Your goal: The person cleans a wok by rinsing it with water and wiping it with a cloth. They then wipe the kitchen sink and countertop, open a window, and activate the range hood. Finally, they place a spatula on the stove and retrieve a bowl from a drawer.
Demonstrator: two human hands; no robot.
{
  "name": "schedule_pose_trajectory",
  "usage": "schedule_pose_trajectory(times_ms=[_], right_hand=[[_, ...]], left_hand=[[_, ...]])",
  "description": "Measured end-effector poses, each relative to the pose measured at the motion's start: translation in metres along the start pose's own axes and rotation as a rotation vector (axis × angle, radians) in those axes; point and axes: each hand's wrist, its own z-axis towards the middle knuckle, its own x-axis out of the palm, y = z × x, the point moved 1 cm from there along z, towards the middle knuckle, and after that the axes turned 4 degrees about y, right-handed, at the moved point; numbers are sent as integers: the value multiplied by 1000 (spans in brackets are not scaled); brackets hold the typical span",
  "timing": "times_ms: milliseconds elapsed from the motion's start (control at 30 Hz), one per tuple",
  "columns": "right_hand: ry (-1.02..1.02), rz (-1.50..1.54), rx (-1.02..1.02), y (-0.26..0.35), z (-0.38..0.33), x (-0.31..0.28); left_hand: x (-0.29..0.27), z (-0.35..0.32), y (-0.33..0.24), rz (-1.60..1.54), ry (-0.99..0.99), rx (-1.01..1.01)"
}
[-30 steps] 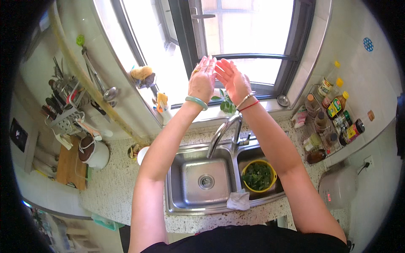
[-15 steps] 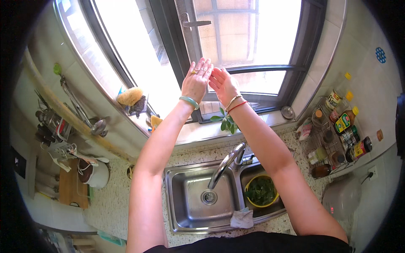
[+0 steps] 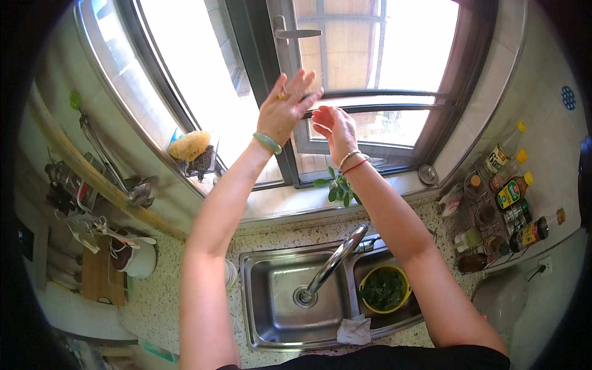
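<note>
Printed labels (image 3: 509, 193), partly legible — on bottles (image 3: 517, 186)

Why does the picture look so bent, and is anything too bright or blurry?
In the head view, the fisheye lens bows the pale windowsill and blackens the corners; there, the dark-framed glass window is partly washed out to white, the curved chrome faucet shows highlights, and the bare left hand looks slightly blurred, like the hanging silver metal utensils.

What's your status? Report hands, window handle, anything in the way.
Left hand spread, empty. Right hand part-curled, empty. Window handle untouched. No obstruction seen; leafy plant below right hand.
</note>
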Motion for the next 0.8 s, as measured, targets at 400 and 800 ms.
schedule_pose_trajectory(times_ms=[400,800], right_hand=[[392,557,-182,45,113,96],[325,460,-270,57,85,93]], left_hand=[[-71,86,51,308,-185,-81],[-71,82,61,348,-165,-56]])
